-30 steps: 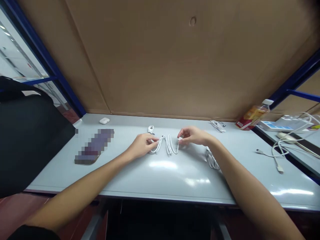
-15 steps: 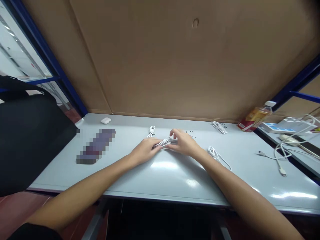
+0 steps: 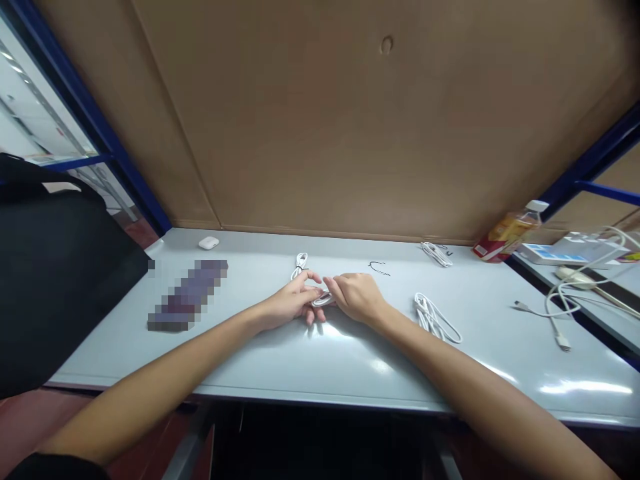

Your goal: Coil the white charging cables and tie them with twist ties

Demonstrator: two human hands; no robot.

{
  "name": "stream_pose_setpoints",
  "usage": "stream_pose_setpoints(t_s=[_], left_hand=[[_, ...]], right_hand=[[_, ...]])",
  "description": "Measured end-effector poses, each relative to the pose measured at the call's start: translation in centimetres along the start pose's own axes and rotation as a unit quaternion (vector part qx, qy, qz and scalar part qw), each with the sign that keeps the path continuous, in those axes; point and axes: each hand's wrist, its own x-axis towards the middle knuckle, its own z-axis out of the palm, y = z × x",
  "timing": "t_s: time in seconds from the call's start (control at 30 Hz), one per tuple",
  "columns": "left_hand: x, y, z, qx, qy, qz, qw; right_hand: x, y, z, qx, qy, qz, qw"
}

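Both my hands meet at the middle of the pale grey table (image 3: 320,360). My left hand (image 3: 290,303) and my right hand (image 3: 356,297) are closed together around a folded white cable (image 3: 323,299), of which only a small bundle shows between the fingers. A tied white cable (image 3: 300,262) lies just behind my left hand. A thin black twist tie (image 3: 379,269) lies on the table behind my right hand. Another loose white cable (image 3: 434,317) lies to the right of my right forearm.
A white earbud case (image 3: 209,243) and a blurred dark flat object (image 3: 187,295) lie at the left. At the back right lie a tied white cable (image 3: 436,252), a bottle on its side (image 3: 507,235), and more cables (image 3: 555,313). A cardboard wall (image 3: 350,120) backs the table.
The white cable, stretched in zigzag loops between my hands a second ago, has been gathered into a compact bundle. Both hands have come together and shifted slightly toward me.
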Motion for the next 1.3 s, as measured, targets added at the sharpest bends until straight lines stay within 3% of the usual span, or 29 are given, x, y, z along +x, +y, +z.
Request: stream_pose_setpoints(t_s=[0.13,0.3,0.4,0.57,0.7,0.77,0.83,0.9,1.03,1.17,1.3], left_hand=[[-0.7,1.3,0.8,0.051,-0.086,-0.063,0.993],[-1.4,2.1,0.8,0.144,-0.141,-0.058,0.978],[-1.6,2.3,0.8,0.183,-0.163,-0.049,0.968],[-1.8,2.5,1.0,0.210,-0.167,-0.046,0.962],[-1.5,2.1,1.4,0.134,-0.127,-0.061,0.981],[-1.3,1.9,1.6,0.085,-0.092,-0.065,0.990],[-1.0,1.8,1.5,0.040,-0.056,-0.060,0.996],[-0.8,1.6,1.3,0.012,-0.026,-0.052,0.998],[-0.6,1.4,0.6,-0.015,0.000,-0.048,0.999],[-0.8,1.7,0.7,0.003,-0.003,-0.052,0.999],[-0.9,1.8,0.9,0.004,0.006,-0.058,0.998]], right_hand=[[-0.2,-0.3,-0.4,-0.035,0.012,-0.005,0.999],[-0.4,-0.6,-0.4,-0.072,0.067,-0.087,0.991],[-0.4,-0.7,-0.3,-0.079,0.068,-0.123,0.987],[-0.3,-0.9,-0.2,-0.082,0.047,-0.104,0.990],[-0.3,-1.1,-0.5,-0.070,0.030,-0.093,0.993],[-0.3,-0.7,-1.5,-0.017,0.016,-0.082,0.996],[-0.2,0.5,-3.1,0.069,0.009,-0.034,0.997],[-0.2,2.7,-4.8,0.124,0.001,0.056,0.991],[-0.3,8.8,-6.4,0.080,-0.057,0.196,0.976],[-0.5,12.6,-5.3,0.080,-0.157,0.230,0.957],[-0.6,13.1,-4.6,0.085,-0.193,0.218,0.953]])
